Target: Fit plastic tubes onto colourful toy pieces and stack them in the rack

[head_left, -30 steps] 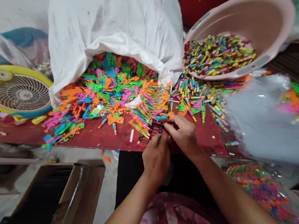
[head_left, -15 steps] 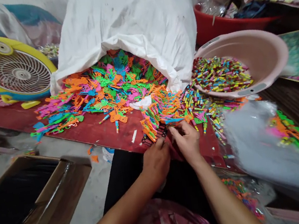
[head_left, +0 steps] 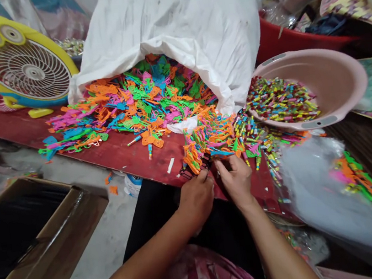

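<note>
On the table's front edge, my left hand [head_left: 198, 198] is closed, with thumb and forefinger at the near edge of a black slotted plastic rack [head_left: 186, 173]. Close beside it, my right hand [head_left: 237, 179] is curled in a pinch; whatever lies between its fingertips is too small or hidden to make out. Just beyond both hands stand rows of small orange, green and pink plastic pieces [head_left: 210, 129], packed closely together. To their right, short striped multicoloured tubes [head_left: 268, 148] are scattered.
A white sack [head_left: 169, 17] spills a heap of bright plastic pieces [head_left: 125, 104] onto the red table [head_left: 122, 155]. A pink basin [head_left: 339, 76] holds many striped tubes. There is a yellow fan [head_left: 29, 69] at left, a cardboard box [head_left: 61, 235] below, and clear plastic bags [head_left: 327, 184] at right.
The view has shifted slightly, so the scene sits a little further right. Both hands stay at the rack with nearly the same grip.
</note>
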Motion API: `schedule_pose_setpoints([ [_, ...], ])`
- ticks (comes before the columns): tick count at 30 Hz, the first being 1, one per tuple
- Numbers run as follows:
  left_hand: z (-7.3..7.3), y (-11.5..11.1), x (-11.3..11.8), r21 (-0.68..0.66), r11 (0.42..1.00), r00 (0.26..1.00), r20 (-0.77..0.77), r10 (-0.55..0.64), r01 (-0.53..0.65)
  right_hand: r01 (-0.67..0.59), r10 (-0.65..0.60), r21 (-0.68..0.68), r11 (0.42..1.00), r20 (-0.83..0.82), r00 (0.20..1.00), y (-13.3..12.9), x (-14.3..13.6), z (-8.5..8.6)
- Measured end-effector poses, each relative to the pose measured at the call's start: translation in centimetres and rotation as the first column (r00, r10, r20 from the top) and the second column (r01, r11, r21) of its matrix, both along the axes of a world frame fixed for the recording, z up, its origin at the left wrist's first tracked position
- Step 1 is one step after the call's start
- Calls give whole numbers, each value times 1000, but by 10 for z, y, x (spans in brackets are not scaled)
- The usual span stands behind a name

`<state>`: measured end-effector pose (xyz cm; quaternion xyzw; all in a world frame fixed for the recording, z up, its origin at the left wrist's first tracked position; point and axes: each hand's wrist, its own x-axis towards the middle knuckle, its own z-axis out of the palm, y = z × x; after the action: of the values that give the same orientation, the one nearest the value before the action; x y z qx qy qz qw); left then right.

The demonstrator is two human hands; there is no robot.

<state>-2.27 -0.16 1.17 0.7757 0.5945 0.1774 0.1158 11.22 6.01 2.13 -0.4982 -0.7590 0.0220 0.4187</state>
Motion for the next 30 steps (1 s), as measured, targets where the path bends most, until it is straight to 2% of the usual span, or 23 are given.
schedule_pose_setpoints([
  [7, -2, 2, 0, -10, 1000, 1000, 26, 7, -7, 13, -15, -103, 995, -16, 1000, 1, 1, -2],
  [15, -2, 2, 2, -3, 1000, 1000, 19, 12, -12, -9, 4, -93, 996, -49, 999, 3, -2, -3],
  [20, 3, 3, 4, 29, 999, 999, -10, 33, -33, -39, 32, -95, 995, -66, 997, 7, 0, -3],
  [24, 7, 4, 4, -10, 1000, 998, -60, -4, 4, -31, 24, -104, 994, -64, 998, 10, 3, -2],
  [30, 7, 4, 3, -19, 999, 998, -53, -32, 31, -24, 21, -72, 997, -35, 999, 10, 2, -1],
])
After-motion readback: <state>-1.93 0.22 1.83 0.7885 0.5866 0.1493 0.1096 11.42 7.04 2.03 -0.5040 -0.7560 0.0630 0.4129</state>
